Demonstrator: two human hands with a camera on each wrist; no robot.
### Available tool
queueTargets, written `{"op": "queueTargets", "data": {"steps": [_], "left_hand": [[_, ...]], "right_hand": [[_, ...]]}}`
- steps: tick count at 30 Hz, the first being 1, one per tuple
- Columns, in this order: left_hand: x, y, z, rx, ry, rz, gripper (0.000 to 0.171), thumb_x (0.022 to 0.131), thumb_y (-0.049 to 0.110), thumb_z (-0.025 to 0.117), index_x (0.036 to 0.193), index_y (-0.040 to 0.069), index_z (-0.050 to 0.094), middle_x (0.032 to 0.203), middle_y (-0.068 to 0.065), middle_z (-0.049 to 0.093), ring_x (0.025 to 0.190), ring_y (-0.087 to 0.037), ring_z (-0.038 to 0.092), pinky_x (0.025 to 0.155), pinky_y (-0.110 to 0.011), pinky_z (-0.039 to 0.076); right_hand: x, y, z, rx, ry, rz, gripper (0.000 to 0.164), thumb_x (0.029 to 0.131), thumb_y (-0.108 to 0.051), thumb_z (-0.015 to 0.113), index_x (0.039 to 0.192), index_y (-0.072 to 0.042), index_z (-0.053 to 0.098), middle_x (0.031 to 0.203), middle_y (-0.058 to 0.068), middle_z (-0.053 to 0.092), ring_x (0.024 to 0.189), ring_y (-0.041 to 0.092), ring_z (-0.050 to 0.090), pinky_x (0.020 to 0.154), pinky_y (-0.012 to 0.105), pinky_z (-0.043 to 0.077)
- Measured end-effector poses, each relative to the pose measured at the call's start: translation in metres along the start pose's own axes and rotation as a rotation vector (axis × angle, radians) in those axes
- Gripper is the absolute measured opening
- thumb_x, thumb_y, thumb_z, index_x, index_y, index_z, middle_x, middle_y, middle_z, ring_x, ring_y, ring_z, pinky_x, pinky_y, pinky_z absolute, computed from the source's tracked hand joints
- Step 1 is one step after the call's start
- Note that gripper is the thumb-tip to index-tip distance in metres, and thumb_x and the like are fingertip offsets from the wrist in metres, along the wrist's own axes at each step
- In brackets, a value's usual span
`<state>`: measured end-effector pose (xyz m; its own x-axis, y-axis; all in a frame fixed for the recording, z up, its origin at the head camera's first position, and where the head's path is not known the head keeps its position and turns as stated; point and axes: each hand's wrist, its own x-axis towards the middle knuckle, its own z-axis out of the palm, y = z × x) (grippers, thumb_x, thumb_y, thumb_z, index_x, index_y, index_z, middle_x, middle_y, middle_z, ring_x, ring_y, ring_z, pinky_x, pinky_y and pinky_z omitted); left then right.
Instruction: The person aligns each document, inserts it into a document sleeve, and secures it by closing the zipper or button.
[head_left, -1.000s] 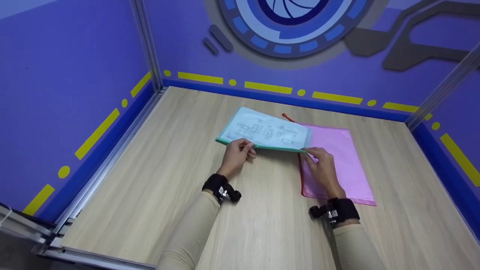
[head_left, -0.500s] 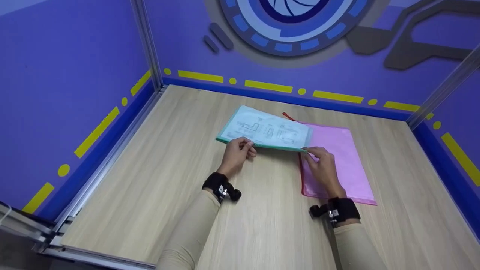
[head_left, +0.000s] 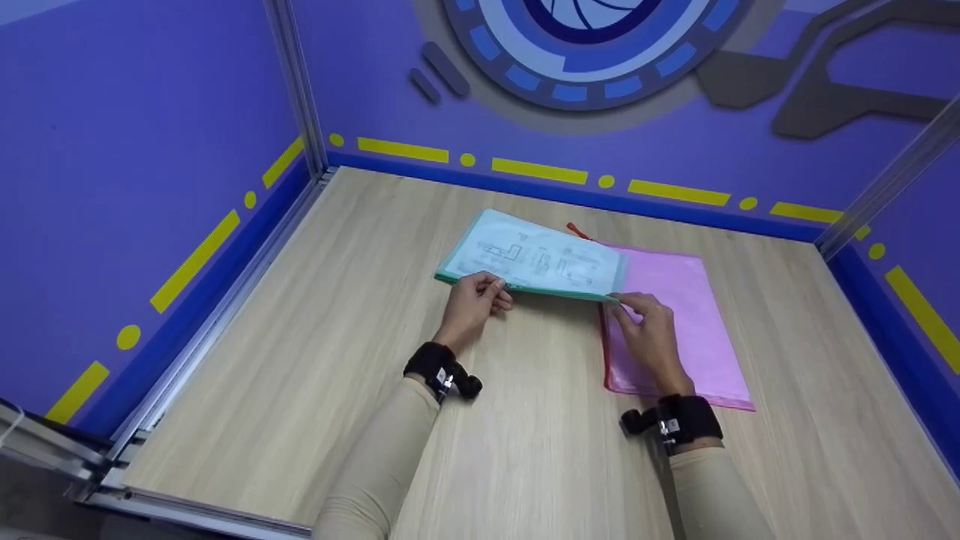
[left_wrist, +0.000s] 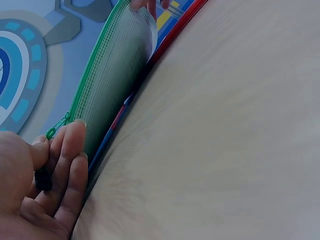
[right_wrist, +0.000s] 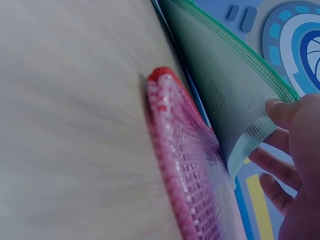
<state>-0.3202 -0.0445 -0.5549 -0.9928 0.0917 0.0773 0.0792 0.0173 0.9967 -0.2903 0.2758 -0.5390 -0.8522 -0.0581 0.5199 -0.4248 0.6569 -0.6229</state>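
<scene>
A mesh zip pouch (head_left: pixel 540 253) with a green zipper edge and a printed sheet showing through it is tilted, its near edge raised off the table. At that edge my left hand (head_left: pixel 474 301) pinches the green zipper pull (left_wrist: pixel 52 132) between thumb and index finger; a small black piece shows below the thumb in the left wrist view. My right hand (head_left: pixel 646 330) pinches the pouch's near right corner, thumb on the mesh side. A pink zip pouch (head_left: pixel 675 315) with a red zipper lies flat underneath, partly covered by the green-edged pouch and the right hand.
The wooden tabletop (head_left: pixel 300 375) is bounded by blue-purple panels (head_left: pixel 150 112) at the left, back and right. Metal posts (head_left: pixel 296 90) stand at the back corners. A red zipper tag (head_left: pixel 576 229) sticks out behind the pouches.
Both hands keep their hold on the green-edged pouch with barely any movement. The head view has shifted slightly.
</scene>
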Motion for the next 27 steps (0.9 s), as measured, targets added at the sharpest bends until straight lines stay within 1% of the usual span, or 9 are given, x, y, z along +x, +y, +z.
{"op": "queueTargets", "data": {"steps": [6, 11, 14, 18, 24, 27], "left_hand": [[0.0, -0.0019, -0.0023, -0.003, 0.013, 0.009, 0.021, 0.11, 0.015, 0.06, 0.107, -0.002, 0.071, 0.091, -0.012, 0.076, 0.083, -0.025, 0.077, 0.078, -0.039, 0.064], [-0.0005, -0.0017, -0.002, -0.007, 0.021, 0.01, 0.022, 0.11, 0.015, 0.059, 0.109, -0.005, 0.07, 0.092, -0.012, 0.077, 0.084, -0.024, 0.077, 0.079, -0.039, 0.064], [-0.0006, -0.0007, -0.0013, -0.007, 0.029, 0.012, 0.023, 0.11, 0.014, 0.059, 0.11, -0.006, 0.07, 0.093, -0.012, 0.077, 0.084, -0.024, 0.077, 0.08, -0.04, 0.064], [-0.0008, 0.0006, -0.0013, -0.012, 0.037, 0.002, 0.023, 0.11, 0.013, 0.059, 0.11, -0.007, 0.069, 0.093, -0.012, 0.077, 0.085, -0.025, 0.077, 0.08, -0.04, 0.064], [-0.0017, 0.0008, -0.002, -0.034, 0.032, -0.006, 0.023, 0.11, 0.014, 0.059, 0.111, -0.007, 0.069, 0.094, -0.012, 0.077, 0.086, -0.026, 0.077, 0.08, -0.039, 0.064], [-0.001, -0.0004, -0.0031, -0.032, 0.032, 0.0, 0.024, 0.11, 0.014, 0.059, 0.112, -0.008, 0.068, 0.095, -0.014, 0.077, 0.086, -0.026, 0.077, 0.08, -0.039, 0.064]], "right_hand": [[0.0003, 0.0007, -0.0001, 0.006, 0.038, -0.005, 0.014, 0.095, -0.001, 0.078, 0.108, 0.001, 0.082, 0.105, 0.015, 0.079, 0.105, 0.033, 0.071, 0.089, 0.043, 0.051], [0.0003, 0.0022, -0.0017, 0.019, 0.059, 0.03, 0.015, 0.096, -0.001, 0.076, 0.11, 0.002, 0.081, 0.107, 0.016, 0.079, 0.105, 0.032, 0.07, 0.089, 0.039, 0.049], [0.0004, 0.0039, -0.0025, 0.026, 0.07, 0.053, 0.015, 0.097, 0.0, 0.074, 0.111, 0.002, 0.081, 0.107, 0.017, 0.079, 0.106, 0.033, 0.07, 0.089, 0.042, 0.049], [0.0009, 0.0049, -0.0027, 0.031, 0.079, 0.058, 0.016, 0.097, 0.0, 0.074, 0.111, 0.003, 0.08, 0.107, 0.018, 0.079, 0.105, 0.035, 0.07, 0.09, 0.045, 0.049], [0.0, 0.0052, -0.0019, 0.02, 0.082, 0.055, 0.016, 0.096, 0.001, 0.074, 0.111, 0.004, 0.08, 0.106, 0.018, 0.079, 0.105, 0.035, 0.07, 0.09, 0.045, 0.05], [-0.001, 0.0053, -0.0021, 0.016, 0.097, 0.064, 0.016, 0.097, 0.0, 0.074, 0.111, 0.004, 0.08, 0.107, 0.019, 0.078, 0.105, 0.036, 0.07, 0.09, 0.045, 0.05]]}}
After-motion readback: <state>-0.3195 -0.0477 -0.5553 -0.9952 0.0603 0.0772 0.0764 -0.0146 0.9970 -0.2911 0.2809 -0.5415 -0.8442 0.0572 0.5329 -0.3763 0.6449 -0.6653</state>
